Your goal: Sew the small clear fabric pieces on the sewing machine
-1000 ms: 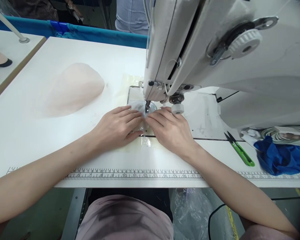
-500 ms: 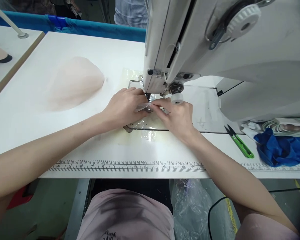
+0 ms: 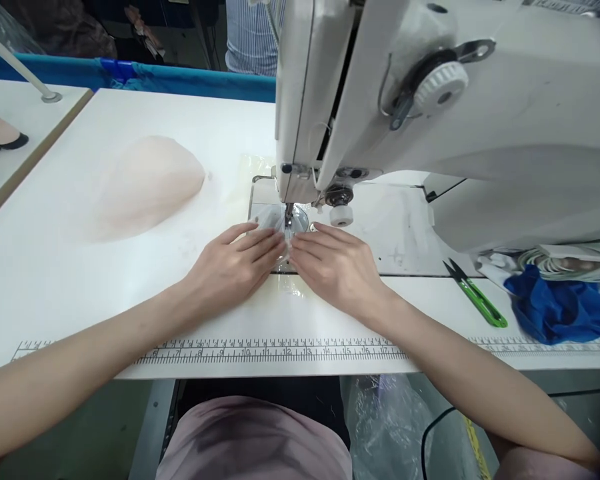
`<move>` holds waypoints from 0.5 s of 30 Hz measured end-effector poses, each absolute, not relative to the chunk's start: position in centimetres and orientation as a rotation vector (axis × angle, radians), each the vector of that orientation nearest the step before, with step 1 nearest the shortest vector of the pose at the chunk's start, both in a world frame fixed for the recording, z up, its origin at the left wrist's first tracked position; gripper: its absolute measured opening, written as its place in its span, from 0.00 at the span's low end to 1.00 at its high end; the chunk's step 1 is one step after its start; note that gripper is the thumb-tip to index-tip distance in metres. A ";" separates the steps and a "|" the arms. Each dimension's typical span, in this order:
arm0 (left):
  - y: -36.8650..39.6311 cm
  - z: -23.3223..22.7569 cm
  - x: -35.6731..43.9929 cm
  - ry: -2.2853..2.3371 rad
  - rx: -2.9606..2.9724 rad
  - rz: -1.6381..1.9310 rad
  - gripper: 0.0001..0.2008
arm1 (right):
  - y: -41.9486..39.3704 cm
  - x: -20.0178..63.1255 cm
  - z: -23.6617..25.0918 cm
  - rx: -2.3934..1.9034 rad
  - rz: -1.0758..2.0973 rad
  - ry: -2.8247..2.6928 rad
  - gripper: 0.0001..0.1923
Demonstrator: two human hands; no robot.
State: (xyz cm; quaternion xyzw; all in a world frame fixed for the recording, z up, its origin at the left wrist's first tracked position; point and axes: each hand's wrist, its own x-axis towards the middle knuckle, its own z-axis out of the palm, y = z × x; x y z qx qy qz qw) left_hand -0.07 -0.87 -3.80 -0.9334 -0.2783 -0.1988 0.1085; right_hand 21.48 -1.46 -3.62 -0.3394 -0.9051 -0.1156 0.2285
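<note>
Beside the needle of the sewing machine (image 3: 300,120), a small piece of thin, see-through fabric (image 3: 269,217) lies on the metal plate, partly hidden by my fingers. Its near end runs between my two hands, just in front of the presser foot (image 3: 289,215). My left hand (image 3: 235,267) lies flat on the left, its stretched fingertips pressing on the fabric. From the right, my right hand (image 3: 336,270) also lies flat, fingers out and tips close to the left ones. Neither hand grips anything.
Left on the white table (image 3: 130,287) lies a sheer pinkish fabric piece (image 3: 155,187). Green thread snips (image 3: 475,293) and a blue cloth (image 3: 563,303) are at the right. A printed ruler (image 3: 280,351) runs along the front edge. A person in a striped shirt (image 3: 253,37) is behind.
My hands had the thin fabric pinched at the needle; now they have come nearer to me and lie flat, fingers stretched out. The fabric is now under the presser foot. The view has shifted slightly.
</note>
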 end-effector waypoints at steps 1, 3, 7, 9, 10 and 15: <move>-1.0 -3.9 -0.1 -0.808 -2.754 -0.581 0.15 | -1.6 21.4 -3.6 -0.924 -0.340 -2.495 0.12; -1.0 -4.0 -0.3 -0.792 -2.762 -0.551 0.15 | -1.9 21.4 -3.5 -0.926 -0.360 -2.504 0.12; -0.7 -3.8 -0.3 -0.806 -2.769 -0.497 0.15 | -2.1 21.4 -3.1 -0.937 -0.373 -2.564 0.12; -0.7 -3.8 -0.3 -0.807 -2.780 -0.502 0.16 | -2.1 21.4 -3.0 -0.938 -0.380 -2.588 0.13; -0.7 -3.8 -0.3 -0.809 -2.784 -0.509 0.16 | -2.1 21.4 -2.9 -0.940 -0.383 -2.594 0.13; -0.8 -4.0 -0.3 -0.830 -2.778 -0.521 0.16 | -2.1 21.4 -3.0 -0.970 -0.375 -2.593 0.13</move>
